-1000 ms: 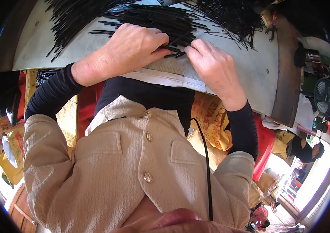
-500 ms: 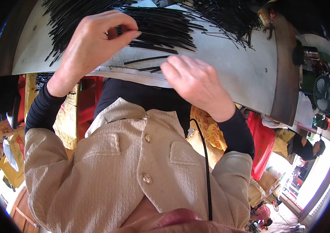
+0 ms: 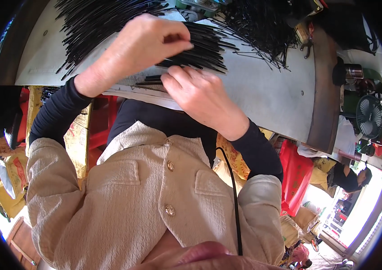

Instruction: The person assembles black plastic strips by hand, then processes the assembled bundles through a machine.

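Thin black sticks lie in heaps (image 3: 96, 22) across a pale grey table (image 3: 263, 90). A neater bundle of them (image 3: 209, 47) sits between my hands. My left hand (image 3: 139, 49) hovers over the table's near edge, thumb and fingers pinched on a few black sticks that point toward the bundle. My right hand (image 3: 202, 96) rests just below it at the table edge, fingers curled onto a small flat group of sticks (image 3: 148, 81). My cream jacket and dark sleeves fill the lower part of the view.
More tangled black sticks (image 3: 258, 27) and some tools (image 3: 308, 42) lie at the table's far right, beside a dark wooden edge (image 3: 323, 90). A fan (image 3: 370, 114), red bags (image 3: 296, 173), yellow sacks (image 3: 13, 173) and a seated person (image 3: 348, 177) surround the table.
My left hand went from the table edge up to the stick heap, then came back down toward my right hand with a few sticks pinched. My right hand shifted slightly left.
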Demonstrator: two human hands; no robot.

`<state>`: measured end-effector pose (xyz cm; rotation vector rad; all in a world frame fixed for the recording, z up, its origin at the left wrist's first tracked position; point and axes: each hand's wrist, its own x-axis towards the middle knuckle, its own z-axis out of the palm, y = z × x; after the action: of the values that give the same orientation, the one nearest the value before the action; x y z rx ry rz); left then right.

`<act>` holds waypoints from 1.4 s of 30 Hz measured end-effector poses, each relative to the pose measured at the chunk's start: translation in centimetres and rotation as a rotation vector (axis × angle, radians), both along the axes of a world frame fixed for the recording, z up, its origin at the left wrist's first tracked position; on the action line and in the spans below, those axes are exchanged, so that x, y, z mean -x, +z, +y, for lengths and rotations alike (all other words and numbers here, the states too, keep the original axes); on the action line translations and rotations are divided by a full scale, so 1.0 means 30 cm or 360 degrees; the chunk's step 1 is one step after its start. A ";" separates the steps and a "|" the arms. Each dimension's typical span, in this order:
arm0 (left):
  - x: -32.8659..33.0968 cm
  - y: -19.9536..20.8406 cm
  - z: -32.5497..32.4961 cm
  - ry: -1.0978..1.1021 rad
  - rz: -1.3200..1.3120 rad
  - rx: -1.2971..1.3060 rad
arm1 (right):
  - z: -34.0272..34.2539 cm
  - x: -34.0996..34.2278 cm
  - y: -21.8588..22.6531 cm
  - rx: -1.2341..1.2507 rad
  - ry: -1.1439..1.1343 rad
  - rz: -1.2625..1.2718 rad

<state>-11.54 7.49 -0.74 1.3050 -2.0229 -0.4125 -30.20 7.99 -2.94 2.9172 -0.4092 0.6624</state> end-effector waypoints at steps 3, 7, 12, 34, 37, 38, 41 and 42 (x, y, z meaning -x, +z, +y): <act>0.027 -0.017 -0.001 -0.0034 -0.0185 0.0204 | -0.023 0.052 -0.007 -0.0052 0.0033 -0.0171; 0.030 -0.004 -0.005 -0.0006 -0.0375 0.0388 | -0.089 0.156 0.046 -0.0278 -0.0475 -0.0048; 0.060 -0.022 0.042 -0.0258 -0.0537 0.0420 | -0.317 0.226 0.051 -0.0560 -0.0805 -0.0245; -0.013 -0.046 -0.148 0.0057 -0.0443 0.0568 | -0.438 0.184 0.053 -0.0634 -0.0511 -0.0161; -0.008 -0.018 -0.127 0.0140 -0.0300 0.0428 | -0.415 0.190 0.082 -0.1135 -0.0527 -0.0242; -0.013 -0.032 -0.132 0.0146 -0.0308 0.0434 | -0.398 0.184 0.088 -0.1433 -0.0516 -0.0363; -0.003 -0.028 -0.130 -0.0006 0.0276 -0.0247 | -0.346 0.168 0.093 -0.1832 -0.0469 -0.0548; 0.004 -0.064 -0.143 -0.0046 0.0542 -0.0247 | -0.329 0.163 0.089 -0.1939 -0.0450 -0.0609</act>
<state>-11.65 3.19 -2.64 1.2032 -1.7521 -0.7639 -35.10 -1.89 -0.27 3.5654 -1.7711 1.2513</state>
